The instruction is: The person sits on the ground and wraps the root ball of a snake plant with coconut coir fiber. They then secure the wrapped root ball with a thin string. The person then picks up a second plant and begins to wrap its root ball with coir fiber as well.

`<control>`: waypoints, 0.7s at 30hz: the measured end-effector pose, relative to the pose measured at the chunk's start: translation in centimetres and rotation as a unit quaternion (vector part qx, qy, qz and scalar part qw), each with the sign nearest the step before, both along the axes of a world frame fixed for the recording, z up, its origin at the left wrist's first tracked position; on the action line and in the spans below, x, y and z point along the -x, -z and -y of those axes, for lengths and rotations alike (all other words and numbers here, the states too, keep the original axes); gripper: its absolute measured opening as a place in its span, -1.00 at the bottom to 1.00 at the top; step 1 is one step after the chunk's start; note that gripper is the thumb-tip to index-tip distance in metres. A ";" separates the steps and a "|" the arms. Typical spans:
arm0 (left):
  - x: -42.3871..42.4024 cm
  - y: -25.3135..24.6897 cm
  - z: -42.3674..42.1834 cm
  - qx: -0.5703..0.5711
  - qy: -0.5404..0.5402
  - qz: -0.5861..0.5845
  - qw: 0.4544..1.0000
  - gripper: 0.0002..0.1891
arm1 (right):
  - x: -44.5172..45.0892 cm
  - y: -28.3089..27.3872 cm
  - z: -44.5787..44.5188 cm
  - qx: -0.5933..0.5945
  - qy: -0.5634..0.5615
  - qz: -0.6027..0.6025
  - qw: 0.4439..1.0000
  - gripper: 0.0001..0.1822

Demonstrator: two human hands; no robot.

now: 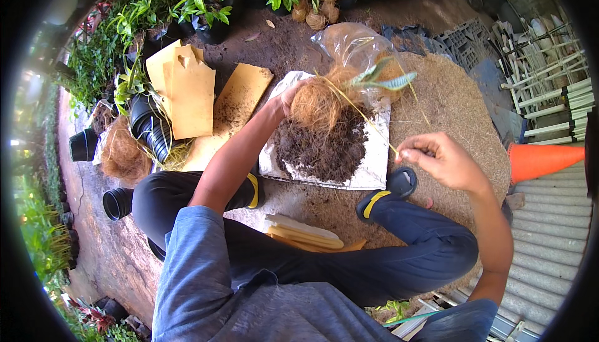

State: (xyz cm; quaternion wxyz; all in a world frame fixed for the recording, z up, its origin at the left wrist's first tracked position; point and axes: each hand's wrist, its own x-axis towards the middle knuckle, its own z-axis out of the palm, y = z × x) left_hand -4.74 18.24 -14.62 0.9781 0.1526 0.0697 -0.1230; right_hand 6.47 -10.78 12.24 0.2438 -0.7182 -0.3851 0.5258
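Note:
My left hand grips a ball of brown coconut fibre from its left side. A small plant with pale green, pointed leaves, like a snake plant, sticks out to the right from the ball. Around the ball runs a dry, straw-coloured strand, drawn out to the lower right. Its far end is pinched between the thumb and fingers of my right hand. Below the ball, dark potting soil is heaped on a white sack. A clear plastic bag with brown fibre lies beyond the ball.
Yellowish foam sheets and stacked black pots lie to the left, beside loose coconut fibre. Finished-looking fibre balls with plants stand at the back. An orange cone lies at right, near corrugated sheeting.

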 end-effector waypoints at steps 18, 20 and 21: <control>0.2 -2.7 -0.9 0.113 -0.097 0.048 0.988 -0.41 | -3.7 8.4 3.9 0.031 0.046 0.093 0.994 -0.71; 0.1 -4.1 -0.3 0.124 -0.095 0.026 0.987 -0.44 | -4.2 8.6 4.1 0.061 0.050 0.111 0.991 -0.66; 0.1 -4.5 -0.2 0.130 -0.095 0.016 0.987 -0.46 | -5.2 9.8 4.9 0.059 0.048 0.123 0.989 -0.64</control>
